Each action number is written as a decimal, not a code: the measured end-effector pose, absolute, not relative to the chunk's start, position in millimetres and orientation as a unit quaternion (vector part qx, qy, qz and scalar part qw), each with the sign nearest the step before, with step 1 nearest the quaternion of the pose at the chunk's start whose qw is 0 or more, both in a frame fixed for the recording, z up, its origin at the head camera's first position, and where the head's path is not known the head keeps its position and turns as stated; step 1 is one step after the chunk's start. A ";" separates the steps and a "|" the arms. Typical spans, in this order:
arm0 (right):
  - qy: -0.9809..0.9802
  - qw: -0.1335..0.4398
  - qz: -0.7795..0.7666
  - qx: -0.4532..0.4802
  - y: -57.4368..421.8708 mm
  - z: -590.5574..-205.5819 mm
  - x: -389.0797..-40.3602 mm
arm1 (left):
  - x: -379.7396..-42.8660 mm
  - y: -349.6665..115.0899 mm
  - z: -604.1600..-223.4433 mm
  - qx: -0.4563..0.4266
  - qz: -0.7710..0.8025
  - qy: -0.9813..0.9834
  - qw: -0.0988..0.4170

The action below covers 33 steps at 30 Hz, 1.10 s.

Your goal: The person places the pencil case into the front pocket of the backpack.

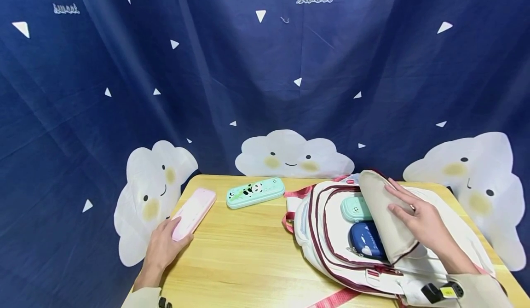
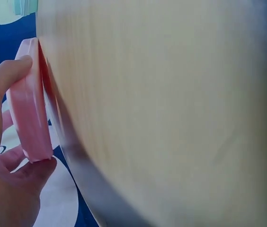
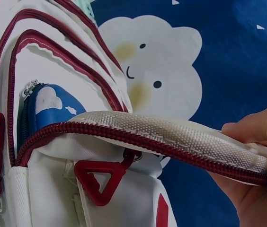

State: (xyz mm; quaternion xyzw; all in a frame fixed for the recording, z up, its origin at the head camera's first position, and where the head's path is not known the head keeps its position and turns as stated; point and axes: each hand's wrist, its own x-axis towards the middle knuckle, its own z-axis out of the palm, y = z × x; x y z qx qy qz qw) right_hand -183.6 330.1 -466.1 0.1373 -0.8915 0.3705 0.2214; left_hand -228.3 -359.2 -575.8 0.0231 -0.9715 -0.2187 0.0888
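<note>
Currently the left hand (image 1: 163,246) grips the pink case (image 1: 194,212) at its near end, thumb on one side and fingers on the other. The case is at the left edge of the bench (image 1: 240,252), its far end angled toward the back; whether it touches the wood I cannot tell. Over on the right, the right hand (image 1: 426,223) pinches the flap (image 1: 387,220) of the backpack (image 1: 455,216), with the thumb on one face and fingers on the other, so the flap stands up from the open pocket (image 1: 336,213).

Inside that pocket sit a mint case (image 1: 354,208) and, nearer the person, a blue case (image 1: 364,239), just beside each other. The raised flap hides the right part of both, so that side of the pocket cannot be seen from above. A red zip pull (image 3: 87,183) hangs below the flap's dark red zip.

Between the pink case and the backpack, toward the back of the bench, lies the panda case (image 1: 254,193), closer to the pink one's far end but apart from it. A red strap (image 1: 339,296) trails across the near side of the bench. Behind everything hangs a dark blue curtain (image 1: 232,68) printed with smiling clouds (image 1: 291,147)
</note>
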 end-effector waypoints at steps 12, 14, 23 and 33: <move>-0.890 0.226 0.369 0.146 328.8 -464.6 -184.9 | -221.8 -364.3 -578.1 0.026 -0.241 -0.961 0.135; -0.889 0.226 0.370 0.147 328.5 -464.3 -184.9 | -221.4 -365.8 -577.2 0.028 -0.245 -0.960 0.133; -0.892 0.221 0.367 0.143 328.8 -463.5 -183.5 | -219.4 -364.6 -565.7 0.011 -0.256 -0.953 0.162; -0.894 0.219 0.365 0.139 329.9 -465.4 -183.5 | -219.1 -350.0 -550.4 -0.039 -0.269 -0.941 0.202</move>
